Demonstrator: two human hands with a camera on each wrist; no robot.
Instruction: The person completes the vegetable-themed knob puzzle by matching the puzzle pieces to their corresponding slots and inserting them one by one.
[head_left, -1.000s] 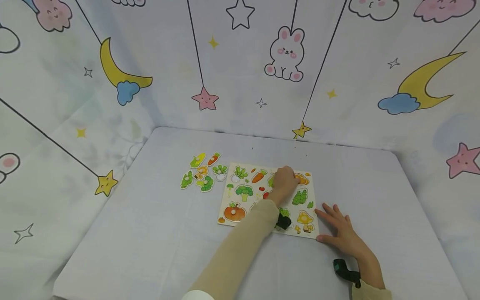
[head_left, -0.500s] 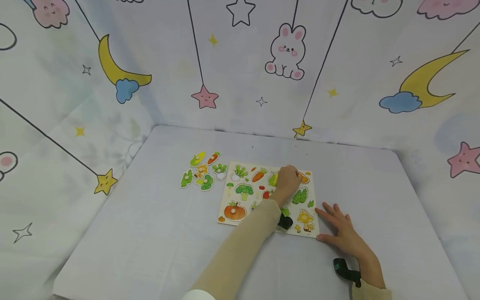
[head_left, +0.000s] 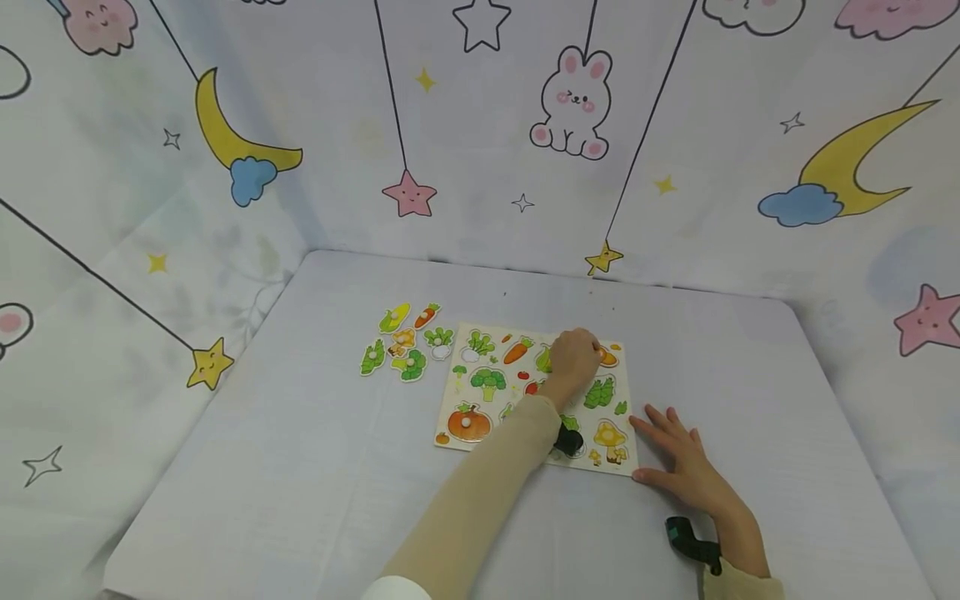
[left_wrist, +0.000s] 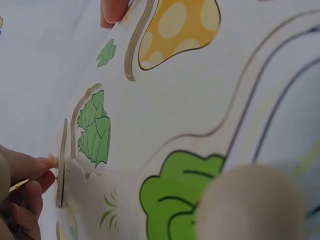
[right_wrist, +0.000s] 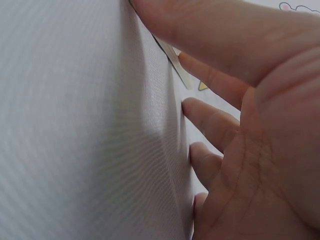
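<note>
A vegetable knob puzzle board [head_left: 623, 381] lies on the white table. My left hand [head_left: 576, 358] reaches over its upper right part. In the left wrist view, the thumb and fingers pinch the small knob [left_wrist: 52, 161] of a puzzle piece [left_wrist: 62, 170], seen edge-on close over the board; its picture is hidden. Beside it is the leafy green recess [left_wrist: 94, 131]. My right hand [head_left: 686, 471] spreads its fingers at the board's right edge, thumb at the lower corner. In the right wrist view its fingertips [right_wrist: 192, 107] rest on the cloth.
Left of the board lie several loose knobbed pieces, among them a corn [head_left: 394, 317], a carrot [head_left: 427, 316], a white radish [head_left: 439, 342] and a broccoli [head_left: 413, 365]. A pumpkin piece [head_left: 468, 425] sits in the board's lower left. A patterned cloth backdrop [head_left: 480, 150] stands behind the table.
My left hand has shifted very slightly right over the upper right of the board, still at the same piece. The right hand and the loose pieces stay in place.
</note>
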